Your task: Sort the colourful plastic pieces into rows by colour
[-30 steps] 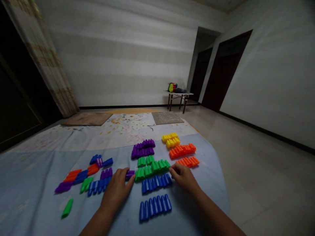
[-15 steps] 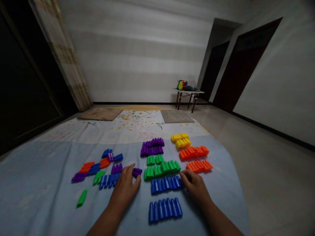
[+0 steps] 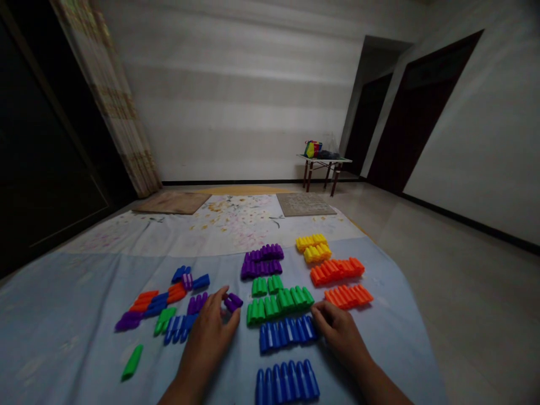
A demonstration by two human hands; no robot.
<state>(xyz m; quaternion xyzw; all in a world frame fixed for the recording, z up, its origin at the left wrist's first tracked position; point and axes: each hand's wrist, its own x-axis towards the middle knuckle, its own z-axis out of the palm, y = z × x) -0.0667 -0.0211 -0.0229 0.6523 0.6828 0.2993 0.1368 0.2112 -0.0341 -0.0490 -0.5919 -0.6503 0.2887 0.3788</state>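
Note:
Small tapered plastic caps lie in colour groups on a bed-like cloth. My left hand point(image 3: 211, 331) is open, thumb and fingers apart, around a small purple pair of caps point(image 3: 233, 302) near the fingertips. Beside that hand are a blue group point(image 3: 179, 326), partly hidden by it, and another purple group point(image 3: 197, 304). My right hand point(image 3: 340, 329) is closed in a loose curl, its fingertips at the right end of a blue row point(image 3: 289, 333); nothing shows in it. Green caps point(image 3: 280, 304) lie just beyond, and a second blue row point(image 3: 287, 383) is nearer me.
Farther off are purple rows point(image 3: 262, 261), yellow caps point(image 3: 313, 247) and orange rows point(image 3: 348, 296). At left lie mixed orange and blue caps point(image 3: 158, 302), green caps point(image 3: 164, 320) and a lone green cap point(image 3: 132, 363). Two mats point(image 3: 172, 202) lie at the far edge.
The view has shifted slightly, so the caps appear lower. The purple pair shows more clearly by my left fingertips. My right hand stays close to the blue row's end.

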